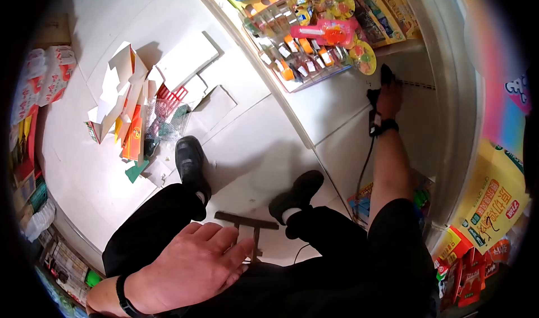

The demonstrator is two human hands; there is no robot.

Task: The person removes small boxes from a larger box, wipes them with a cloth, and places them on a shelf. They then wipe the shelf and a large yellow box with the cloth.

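Left hand (pixel 188 262) — thigh (pixel 143 225); right hand (pixel 389 97) — shelf (pixel 331 102)

Bright, even light from overhead washes the white floor (pixel 84 177) nearly featureless, and soft shadows lie under the shoes (pixel 191 161) and beside the torn cardboard (pixel 120 88). The fisheye lens bends the shelf (pixel 337 104) into curves and leaves a black ring at the corners. The left hand (pixel 185 267), close to the lens, looks slightly soft, and the packets (pixel 494 200) at the right edge smear.

trousers (pixel 157 222) black | shelf (pixel 331 107) white | shoes (pixel 190 159) black | floor (pixel 84 172) white | toy (pixel 328 33) pink-orange
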